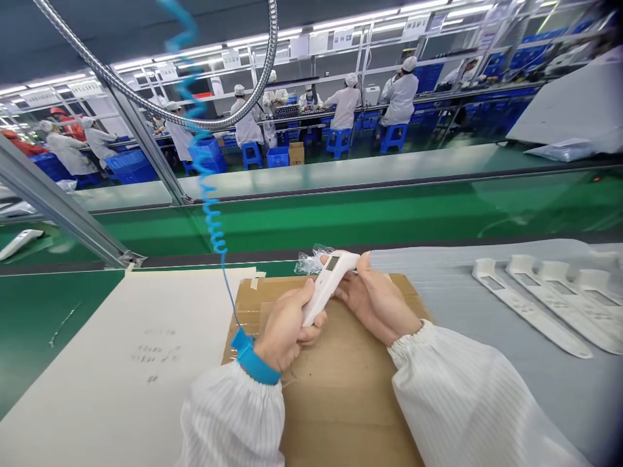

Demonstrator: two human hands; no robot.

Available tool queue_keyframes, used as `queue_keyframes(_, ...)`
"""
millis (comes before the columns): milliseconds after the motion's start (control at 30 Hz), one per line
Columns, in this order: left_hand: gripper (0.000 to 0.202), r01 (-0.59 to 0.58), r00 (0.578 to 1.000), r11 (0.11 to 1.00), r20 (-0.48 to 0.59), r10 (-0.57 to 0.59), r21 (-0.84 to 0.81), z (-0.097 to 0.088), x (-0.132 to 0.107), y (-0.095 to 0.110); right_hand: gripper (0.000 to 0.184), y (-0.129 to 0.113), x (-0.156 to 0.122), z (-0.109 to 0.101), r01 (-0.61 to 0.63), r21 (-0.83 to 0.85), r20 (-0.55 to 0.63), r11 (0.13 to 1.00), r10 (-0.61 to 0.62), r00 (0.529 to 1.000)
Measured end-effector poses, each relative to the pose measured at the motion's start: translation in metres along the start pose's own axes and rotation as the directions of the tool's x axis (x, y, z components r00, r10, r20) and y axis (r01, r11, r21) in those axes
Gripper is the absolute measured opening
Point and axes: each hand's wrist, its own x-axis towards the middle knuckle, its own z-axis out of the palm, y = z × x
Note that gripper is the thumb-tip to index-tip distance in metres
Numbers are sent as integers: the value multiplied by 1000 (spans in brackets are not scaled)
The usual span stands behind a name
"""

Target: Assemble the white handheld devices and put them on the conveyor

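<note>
Over cardboard point(341, 389), left hand point(285, 331) clasping device point(328, 282)

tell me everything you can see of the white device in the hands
The white device looks like smooth plastic, long, slim, with a bent head and a grey display window. It is tilted, head up and away, above the cardboard. The left hand grips its lower end; the right hand holds its head.

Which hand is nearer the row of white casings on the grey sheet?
Right. The right hand holds the head end of the white device, with the casings off to its right; the left hand grips the handle end, farther left over the cardboard.
</note>
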Motion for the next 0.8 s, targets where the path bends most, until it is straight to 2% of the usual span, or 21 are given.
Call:
queue_keyframes(100, 48, -169, 985, 986, -51, 168, -16, -3, 1, 5, 43, 5, 3, -4, -39, -20, -92, 999, 37, 995)
queue_keyframes(167, 51, -301, 944, 954, -142, 298, 3, -11, 4, 13, 31, 7, 5, -6, -79, -22, -196, 997, 73, 978)
queue_keyframes(200, 49, -324, 921, 945, -212, 327, 50, -17, 7, 19, 27, 8, 5, -7, -93, -16, -231, 996, 87, 969)
queue_keyframes(267, 38, -264, 884, 944, -343, 319, 198, -32, 13, 34, 23, 9, 6, -8, -107, -1, -240, 994, 104, 965)
queue_keyframes(300, 32, -193, 871, 942, -395, 293, 273, -40, 16, 43, 21, 9, 6, -9, -109, -1, -221, 994, 106, 969)
queue_keyframes(367, 26, -126, 883, 923, -382, 271, 363, -55, 23, 63, 20, 10, 7, -11, -108, -8, -187, 994, 105, 977)
queue_keyframes(433, 24, -115, 898, 893, -340, 281, 435, -65, 31, 83, 21, 12, 8, -15, -109, -16, -162, 994, 105, 981)
queue_keyframes(500, 24, -104, 885, 849, -341, 316, 518, -72, 43, 99, 21, 14, 9, -17, -107, -18, -142, 994, 103, 985)
queue_keyframes(600, 23, -48, 831, 753, -393, 395, 656, -82, 70, 116, 19, 16, 11, -19, -87, -8, -112, 996, 86, 990)
queue_keyframes(700, 20, 65, 772, 618, -432, 467, 784, -96, 95, 125, 19, 15, 11, -17, -73, 13, -110, 997, 74, 991)
queue_keyframes(800, 23, 189, 727, 493, -459, 511, 849, -107, 105, 126, 21, 14, 10, -15, -80, 27, -129, 996, 82, 988)
